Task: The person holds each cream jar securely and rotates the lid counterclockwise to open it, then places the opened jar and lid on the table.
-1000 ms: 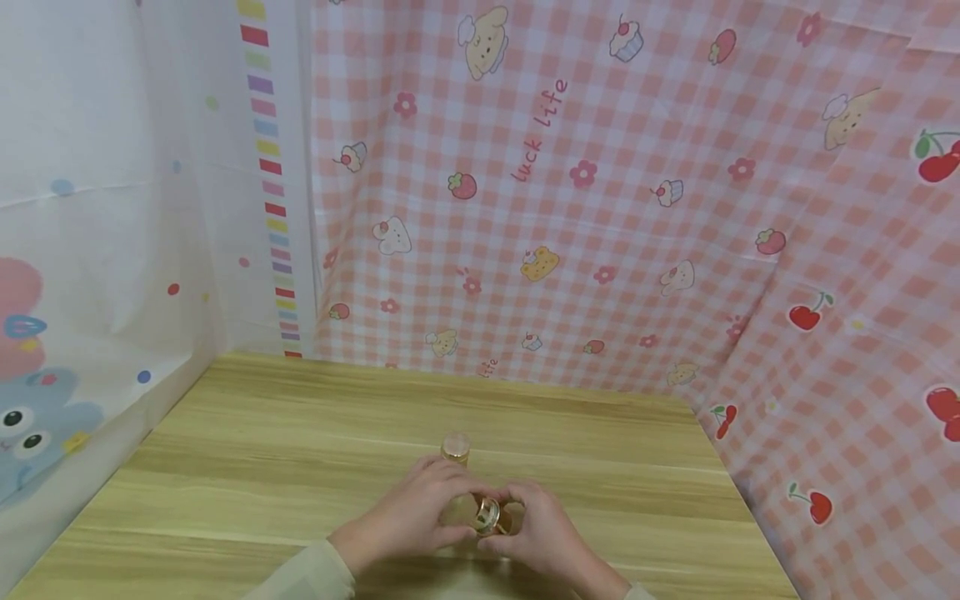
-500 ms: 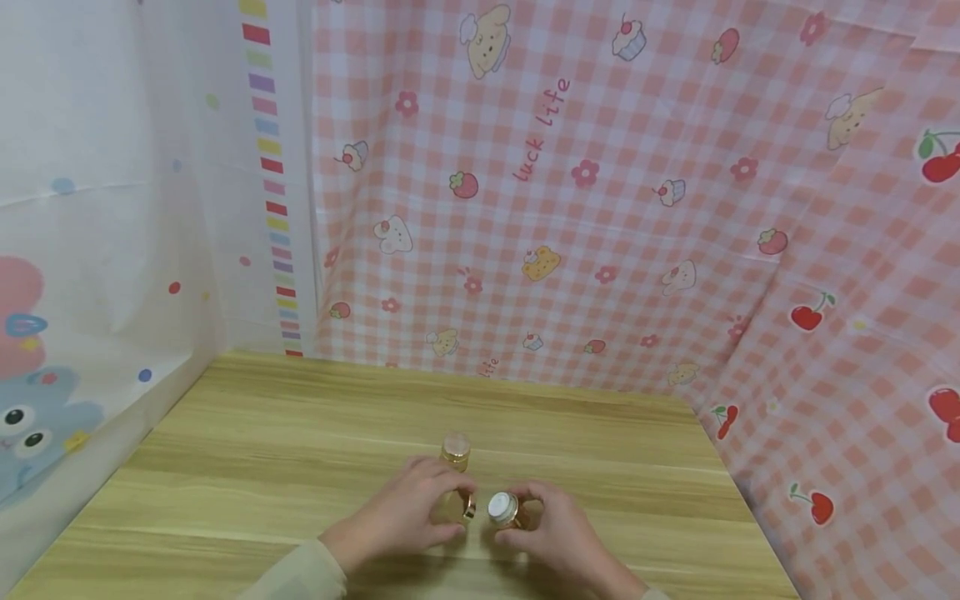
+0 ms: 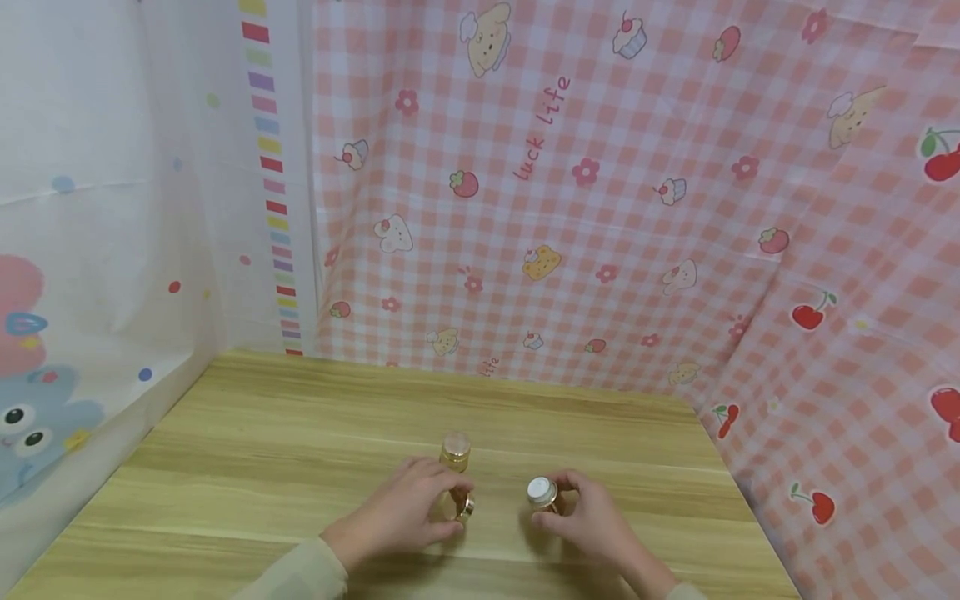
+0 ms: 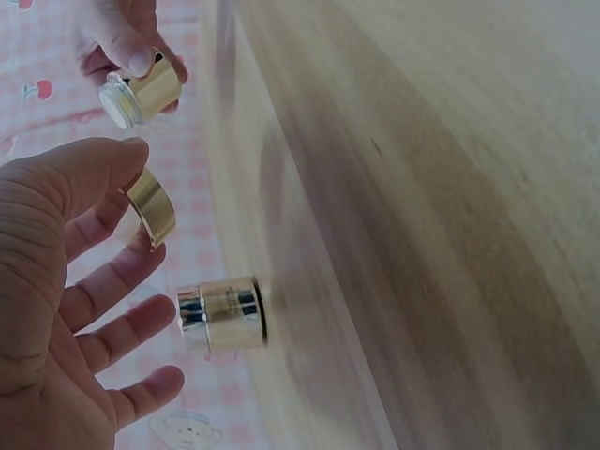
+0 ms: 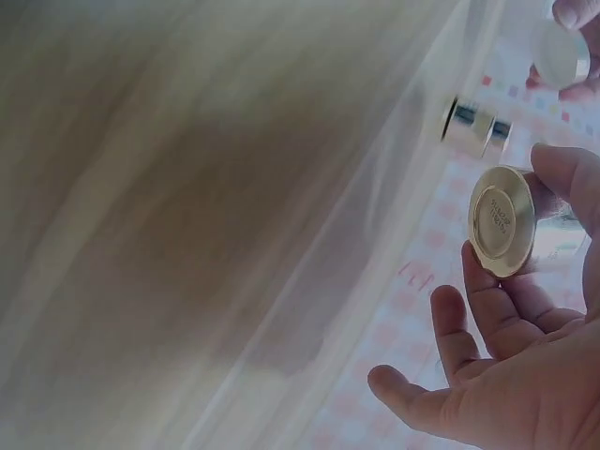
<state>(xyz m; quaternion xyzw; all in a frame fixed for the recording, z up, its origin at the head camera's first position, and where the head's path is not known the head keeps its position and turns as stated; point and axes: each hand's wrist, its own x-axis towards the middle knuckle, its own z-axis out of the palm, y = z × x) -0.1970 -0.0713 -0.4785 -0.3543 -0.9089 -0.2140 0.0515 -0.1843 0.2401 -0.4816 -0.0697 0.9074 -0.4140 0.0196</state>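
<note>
My left hand [image 3: 405, 506] pinches a gold screw lid [image 4: 157, 208] between thumb and fingertips, its other fingers spread apart in the left wrist view. A small gold jar [image 3: 542, 493] is in my right hand [image 3: 596, 523], gripped by thumb and fingers. Its top shows a white disc inside a clear threaded neck. The jar's round gold base [image 5: 497, 220], with small stamped text, faces the camera in the right wrist view. A second gold jar [image 3: 455, 452], with its lid on, stands upright on the table just beyond my left hand.
The wood-grain table [image 3: 315, 433] lies under both hands. Pink checked cloth [image 3: 570, 217] hangs along its back and right side. A white cloth with cartoon prints [image 3: 90, 250] hangs at the left.
The lid has come away from the jar, uncovering its white top. My right hand has carried the jar to the right. My left hand has shifted slightly left; the standing jar has stayed put.
</note>
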